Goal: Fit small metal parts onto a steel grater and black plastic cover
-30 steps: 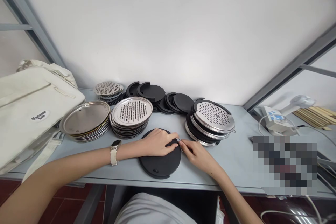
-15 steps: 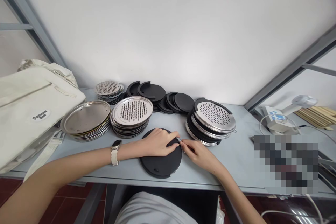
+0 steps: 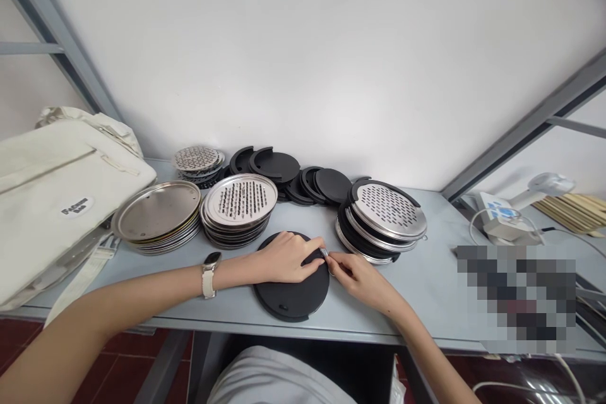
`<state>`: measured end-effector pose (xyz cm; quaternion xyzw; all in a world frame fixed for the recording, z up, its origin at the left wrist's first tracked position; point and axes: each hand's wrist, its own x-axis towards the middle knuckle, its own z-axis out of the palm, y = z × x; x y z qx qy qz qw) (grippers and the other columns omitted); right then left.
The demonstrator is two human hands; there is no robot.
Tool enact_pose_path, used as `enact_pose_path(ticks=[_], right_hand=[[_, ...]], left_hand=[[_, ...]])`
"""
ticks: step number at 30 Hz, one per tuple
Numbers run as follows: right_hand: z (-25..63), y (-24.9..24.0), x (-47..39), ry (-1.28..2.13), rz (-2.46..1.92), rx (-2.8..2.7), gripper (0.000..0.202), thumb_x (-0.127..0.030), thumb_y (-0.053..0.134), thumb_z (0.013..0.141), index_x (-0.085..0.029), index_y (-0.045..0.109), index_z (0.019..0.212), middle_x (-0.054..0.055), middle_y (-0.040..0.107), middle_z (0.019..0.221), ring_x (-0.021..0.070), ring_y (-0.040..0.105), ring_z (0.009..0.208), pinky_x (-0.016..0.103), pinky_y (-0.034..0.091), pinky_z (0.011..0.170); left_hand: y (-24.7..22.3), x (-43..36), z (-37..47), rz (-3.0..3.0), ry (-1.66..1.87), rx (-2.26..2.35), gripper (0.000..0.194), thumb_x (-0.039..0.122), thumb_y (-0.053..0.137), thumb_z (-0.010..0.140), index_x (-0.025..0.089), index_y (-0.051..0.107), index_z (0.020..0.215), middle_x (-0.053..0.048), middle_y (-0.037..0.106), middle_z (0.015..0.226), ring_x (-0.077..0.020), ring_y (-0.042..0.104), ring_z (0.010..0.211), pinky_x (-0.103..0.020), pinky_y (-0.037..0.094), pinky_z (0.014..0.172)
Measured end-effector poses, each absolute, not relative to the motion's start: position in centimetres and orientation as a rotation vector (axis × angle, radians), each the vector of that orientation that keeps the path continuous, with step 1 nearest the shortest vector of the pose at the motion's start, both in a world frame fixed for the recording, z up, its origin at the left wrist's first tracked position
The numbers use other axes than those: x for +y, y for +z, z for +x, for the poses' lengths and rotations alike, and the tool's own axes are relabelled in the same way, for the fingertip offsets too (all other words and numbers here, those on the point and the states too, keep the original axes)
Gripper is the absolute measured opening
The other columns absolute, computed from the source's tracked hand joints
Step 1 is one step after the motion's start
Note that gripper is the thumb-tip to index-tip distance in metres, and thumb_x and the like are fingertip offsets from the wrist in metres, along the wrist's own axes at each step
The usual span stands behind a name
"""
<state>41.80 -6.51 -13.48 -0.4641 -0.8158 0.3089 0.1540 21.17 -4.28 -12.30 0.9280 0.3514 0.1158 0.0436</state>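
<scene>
A black round plate (image 3: pixel 290 300) with a small slot near its front lies flat on the table. My left hand (image 3: pixel 286 257) presses down on top of it and grips it, thumb and forefinger reaching to the plate's right edge. At that edge sits a small shiny metal clip (image 3: pixel 324 252). Pinched fingertips of my right hand (image 3: pixel 354 274) hold the clip from the right. The fingers hide part of it. Just behind my right hand stands a stack of black holders and perforated metal grater discs (image 3: pixel 391 209).
Stacked grater plates (image 3: pixel 241 202) and plain metal trays (image 3: pixel 158 211) stand to the left, beside a cream bag (image 3: pixel 61 202). Black round holders (image 3: pixel 277 166) lie along the wall, near small perforated discs (image 3: pixel 195 159). At the right are a white device (image 3: pixel 506 218) with cables and a blurred patch.
Both hands stay at the plate's right edge, almost unmoved. The whole view has shifted very slightly.
</scene>
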Motion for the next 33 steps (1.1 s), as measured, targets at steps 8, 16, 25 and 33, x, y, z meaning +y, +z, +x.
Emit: enact_pose_path(ticks=[8, 16, 25, 33], right_hand=[[42.24, -13.42, -6.05, 0.915, -1.293, -2.368, 0.035, -0.033, 0.033, 0.097, -0.02, 0.028, 0.065, -0.005, 0.027, 0.059, 0.0107, 0.024, 0.056, 0.026, 0.019, 0.052], [42.66, -13.65, -5.79, 0.94, -1.254, -2.39, 0.033, -0.03, 0.034, 0.096, -0.02, 0.028, 0.065, -0.006, 0.025, 0.058, 0.0101, 0.022, 0.055, 0.026, 0.018, 0.051], [42.68, -13.1, -5.67, 0.984, -1.211, -2.39, 0.032, -0.026, 0.036, 0.094, -0.02, 0.028, 0.064, -0.006, 0.023, 0.059, 0.0095, 0.021, 0.055, 0.026, 0.018, 0.05], [42.52, -12.97, -5.85, 0.972, -1.212, -2.374, 0.032, -0.026, 0.039, 0.093, -0.02, 0.032, 0.062, -0.007, 0.025, 0.057, 0.0093, 0.022, 0.054, 0.026, 0.018, 0.049]], left_hand=[[-12.22, -4.29, 21.18, 2.816, 0.337, 1.069, 0.026, 0.035, 0.047, 0.092, 0.022, 0.054, 0.113, -0.001, 0.066, 0.066, -0.0242, 0.067, 0.063, -0.028, 0.04, 0.054], [-12.23, -4.28, 21.18, 2.82, 0.309, 1.055, 0.026, 0.035, 0.046, 0.093, 0.021, 0.054, 0.113, -0.002, 0.067, 0.069, -0.0243, 0.067, 0.065, -0.027, 0.041, 0.056], [-12.33, -4.32, 21.17, 2.829, 0.327, 1.055, 0.025, 0.033, 0.047, 0.092, 0.02, 0.054, 0.113, -0.002, 0.066, 0.067, -0.0247, 0.067, 0.064, -0.028, 0.042, 0.055], [-12.29, -4.28, 21.11, 2.837, 0.321, 1.03, 0.024, 0.032, 0.046, 0.092, 0.02, 0.054, 0.111, -0.002, 0.066, 0.067, -0.0238, 0.067, 0.065, -0.027, 0.042, 0.057]])
